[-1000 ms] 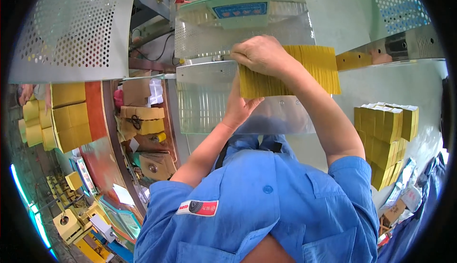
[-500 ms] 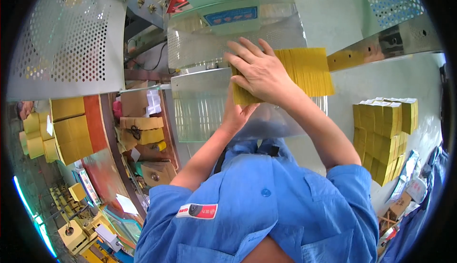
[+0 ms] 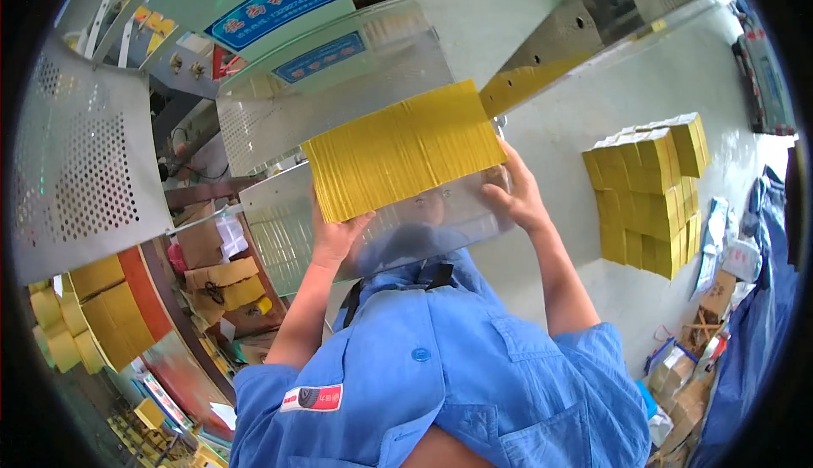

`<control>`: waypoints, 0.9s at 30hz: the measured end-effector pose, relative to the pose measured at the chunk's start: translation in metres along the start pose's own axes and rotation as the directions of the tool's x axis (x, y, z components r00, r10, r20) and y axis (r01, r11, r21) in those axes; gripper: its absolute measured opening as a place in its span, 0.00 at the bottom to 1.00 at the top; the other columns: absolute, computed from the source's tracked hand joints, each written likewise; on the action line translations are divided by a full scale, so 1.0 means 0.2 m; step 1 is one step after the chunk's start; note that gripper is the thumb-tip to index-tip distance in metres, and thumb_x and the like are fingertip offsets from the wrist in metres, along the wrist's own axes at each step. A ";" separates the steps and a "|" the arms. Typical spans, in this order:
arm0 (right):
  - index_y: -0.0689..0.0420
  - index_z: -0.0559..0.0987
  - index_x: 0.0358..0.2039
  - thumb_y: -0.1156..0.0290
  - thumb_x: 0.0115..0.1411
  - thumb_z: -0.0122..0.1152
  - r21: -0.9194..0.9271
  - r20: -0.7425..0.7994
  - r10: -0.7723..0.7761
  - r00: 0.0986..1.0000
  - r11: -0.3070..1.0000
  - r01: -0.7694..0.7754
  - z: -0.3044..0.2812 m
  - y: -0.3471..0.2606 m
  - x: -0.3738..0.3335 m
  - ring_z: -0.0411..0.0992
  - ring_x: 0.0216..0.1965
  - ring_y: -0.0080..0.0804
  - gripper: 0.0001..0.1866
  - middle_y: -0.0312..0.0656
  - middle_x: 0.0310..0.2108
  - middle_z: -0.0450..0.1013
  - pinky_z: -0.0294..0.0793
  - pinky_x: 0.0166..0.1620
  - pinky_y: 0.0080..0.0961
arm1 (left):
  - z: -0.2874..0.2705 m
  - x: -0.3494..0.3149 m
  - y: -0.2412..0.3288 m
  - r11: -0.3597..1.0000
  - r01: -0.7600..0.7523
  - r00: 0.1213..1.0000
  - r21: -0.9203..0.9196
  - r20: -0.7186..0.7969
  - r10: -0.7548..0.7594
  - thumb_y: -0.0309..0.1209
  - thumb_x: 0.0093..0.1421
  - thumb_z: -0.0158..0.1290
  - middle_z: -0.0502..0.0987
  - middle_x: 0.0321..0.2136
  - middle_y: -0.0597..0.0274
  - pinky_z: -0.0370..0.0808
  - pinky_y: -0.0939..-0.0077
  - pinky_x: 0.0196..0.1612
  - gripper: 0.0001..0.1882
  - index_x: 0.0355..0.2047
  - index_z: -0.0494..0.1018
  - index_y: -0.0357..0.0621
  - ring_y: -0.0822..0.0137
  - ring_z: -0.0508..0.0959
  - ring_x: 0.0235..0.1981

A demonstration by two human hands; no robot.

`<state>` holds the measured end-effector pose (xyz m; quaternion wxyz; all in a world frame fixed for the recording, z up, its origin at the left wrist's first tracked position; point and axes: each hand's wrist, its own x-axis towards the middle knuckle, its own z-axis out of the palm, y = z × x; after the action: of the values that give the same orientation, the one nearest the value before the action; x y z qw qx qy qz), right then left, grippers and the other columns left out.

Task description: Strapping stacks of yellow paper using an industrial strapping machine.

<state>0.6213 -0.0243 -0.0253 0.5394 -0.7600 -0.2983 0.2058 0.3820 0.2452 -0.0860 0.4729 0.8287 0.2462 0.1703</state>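
Note:
A long block of yellow paper sheets (image 3: 406, 150), packed edge to edge, lies slightly slanted in front of me between my hands. My left hand (image 3: 339, 238) grips its left end from the near side, with the thumb at the lower edge and the other fingers hidden behind and beneath. At the opposite end, my right hand (image 3: 518, 195) is closed against the block, its fingertips partly hidden and its thumb apart from the paper. Under and beyond the block is a shiny metal tray with a clear cover (image 3: 288, 231).
A perforated metal guard (image 3: 85, 155) stands at left, and a slanting metal beam (image 3: 576, 44) at upper right. Bundled yellow paper stacks (image 3: 644, 197) stand on the floor at right. More yellow bundles (image 3: 114, 315) lie on a red-brown table at left.
My right hand has gone from the top of the paper block to its right end. My left hand has stayed at the left end. The view has turned, so the surroundings appear tilted.

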 end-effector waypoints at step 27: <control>0.57 0.77 0.53 0.54 0.69 0.47 0.361 0.251 0.487 0.837 0.755 -0.548 0.10 -0.10 0.12 0.58 0.27 0.15 0.23 0.29 0.29 0.67 0.62 0.34 0.13 | -0.34 0.06 0.12 0.614 0.636 0.756 -0.468 0.216 -0.618 0.62 0.67 0.37 0.77 0.44 0.64 0.73 0.73 0.44 0.35 0.53 0.73 0.45 0.72 0.75 0.45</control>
<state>0.6223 0.0103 -0.0133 0.5887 -0.6623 -0.0621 0.4592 0.3619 0.2888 -0.0306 0.7096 0.5347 0.4571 0.0400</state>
